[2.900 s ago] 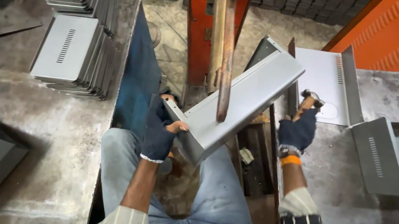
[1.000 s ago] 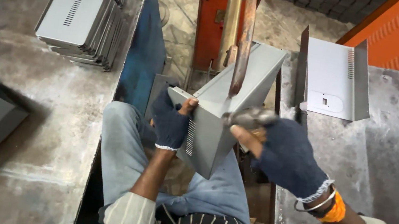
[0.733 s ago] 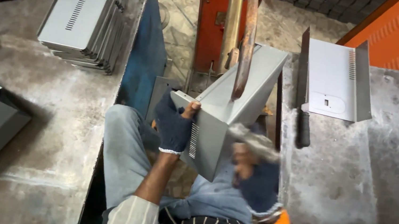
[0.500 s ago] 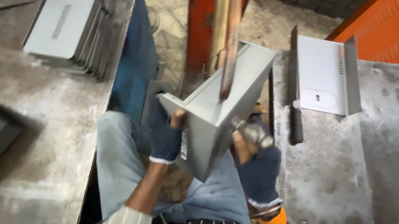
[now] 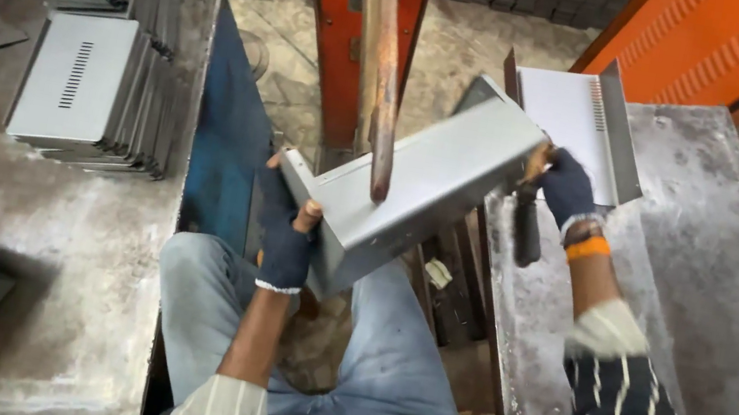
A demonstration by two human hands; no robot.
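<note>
Head view looks straight down on a seated person's lap, blue jeans and striped sleeves nearest the lens. Just beyond the knees, the bent grey sheet-metal housing is the landmark: an L-folded panel held tilted, its low end toward the person and its high end rising to the right. The left hand, in a dark blue knit glove, has its grip closed on the low corner of the housing, thumb laid on the upper face and fingers underneath. The right hand, in the same kind of glove with an orange wristband below it, is at the high right end of the housing; its fingers are curled against that edge, and a dark handle-like piece hangs just under the hand, but I cannot tell whether the grip closes on the edge or only presses it. A rusty brown vertical metal rod comes down from above and its tip meets the upper face of the housing near the middle. Right of the housing lies a worn grey steel tabletop, with a white-and-grey folded metal panel lying on it just behind the right hand. Left of the housing, past a blue upright sheet, a second stained tabletop carries a stack of grey slotted metal covers. Farther off behind the housing stands the orange-red machine column that holds the rod.
</note>
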